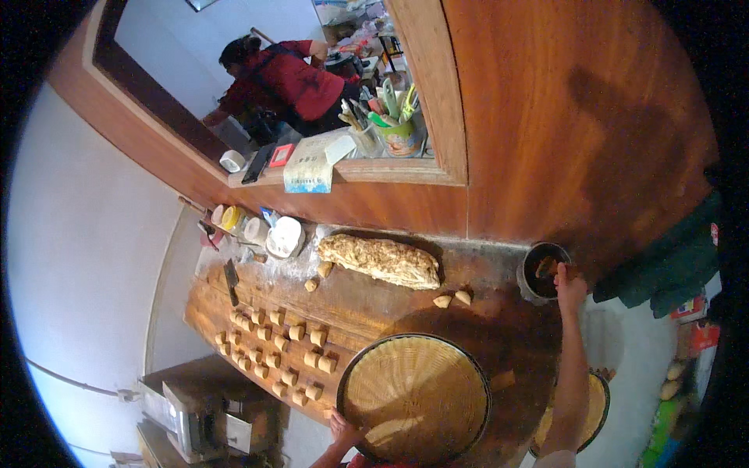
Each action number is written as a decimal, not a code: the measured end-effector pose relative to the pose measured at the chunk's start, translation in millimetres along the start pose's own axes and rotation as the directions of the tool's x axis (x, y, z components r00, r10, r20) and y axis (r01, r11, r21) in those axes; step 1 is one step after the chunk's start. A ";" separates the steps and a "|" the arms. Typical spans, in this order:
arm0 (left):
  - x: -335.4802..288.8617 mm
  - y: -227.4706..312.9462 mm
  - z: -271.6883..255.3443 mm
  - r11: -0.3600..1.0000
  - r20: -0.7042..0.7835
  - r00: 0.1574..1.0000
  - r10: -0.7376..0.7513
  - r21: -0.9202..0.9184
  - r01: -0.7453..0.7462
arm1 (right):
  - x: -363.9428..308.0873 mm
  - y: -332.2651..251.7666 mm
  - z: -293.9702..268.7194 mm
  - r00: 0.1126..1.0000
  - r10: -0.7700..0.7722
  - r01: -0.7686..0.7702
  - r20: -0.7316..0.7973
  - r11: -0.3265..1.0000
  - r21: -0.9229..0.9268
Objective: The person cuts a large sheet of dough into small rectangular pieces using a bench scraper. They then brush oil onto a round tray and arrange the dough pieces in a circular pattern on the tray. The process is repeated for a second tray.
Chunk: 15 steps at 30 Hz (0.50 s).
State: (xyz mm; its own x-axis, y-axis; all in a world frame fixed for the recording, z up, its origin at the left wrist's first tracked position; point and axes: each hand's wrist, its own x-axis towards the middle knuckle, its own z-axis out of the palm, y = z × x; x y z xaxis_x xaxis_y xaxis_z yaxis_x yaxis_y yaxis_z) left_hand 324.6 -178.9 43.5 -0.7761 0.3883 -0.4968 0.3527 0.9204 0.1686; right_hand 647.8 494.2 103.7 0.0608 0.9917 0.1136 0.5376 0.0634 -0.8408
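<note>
My left hand [343, 430] grips the near left rim of a large round pan [349, 373], which has a dark edge and a yellowish, shiny bottom. My right arm reaches out to the far right, where my right hand [570, 290] is closed on what looks like a brush [544, 267]. Its brown head is inside a dark round pot [524, 279] at the table's edge. Left of the pan, several small cut dough pieces [296, 332] lie in loose rows on the wooden table [499, 327]. Behind them stretches a long, thick dough roll [378, 261].
A knife [231, 282] and a white bowl [285, 237] on floury wood are at the left. Two dough lumps [442, 301] lie behind the pan. A second round pan [599, 409] sits lower right. Past the wall opening, a person in red [292, 87] bends over.
</note>
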 end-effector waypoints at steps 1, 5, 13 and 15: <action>1.8 -2.6 1.7 0.999 -0.012 1.000 0.025 0.034 -0.025 | -0.9 -0.9 -0.5 1.000 0.026 -0.026 0.009 0.999 0.033; 6.7 -8.8 7.5 0.997 0.024 0.999 -0.029 0.066 0.027 | -7.3 1.6 -3.7 0.999 -0.013 0.007 0.032 0.985 0.170; -1.4 5.7 -8.9 0.989 0.103 0.986 -0.134 0.074 0.127 | -36.0 18.9 -6.1 0.987 0.160 -0.131 -0.027 0.880 0.456; -0.5 12.1 -13.5 0.988 0.127 0.981 -0.144 0.071 0.136 | -44.0 21.6 -8.2 0.985 0.162 -0.115 -0.060 0.874 0.472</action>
State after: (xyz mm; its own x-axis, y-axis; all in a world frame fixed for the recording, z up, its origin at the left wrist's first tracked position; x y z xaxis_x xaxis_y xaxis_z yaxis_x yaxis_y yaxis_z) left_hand 322.1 -167.3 57.3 -0.7459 0.2428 -0.6203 0.2803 0.9592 0.0385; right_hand 663.6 451.0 84.9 0.1970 0.9804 0.0072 0.0664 -0.0060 -0.9978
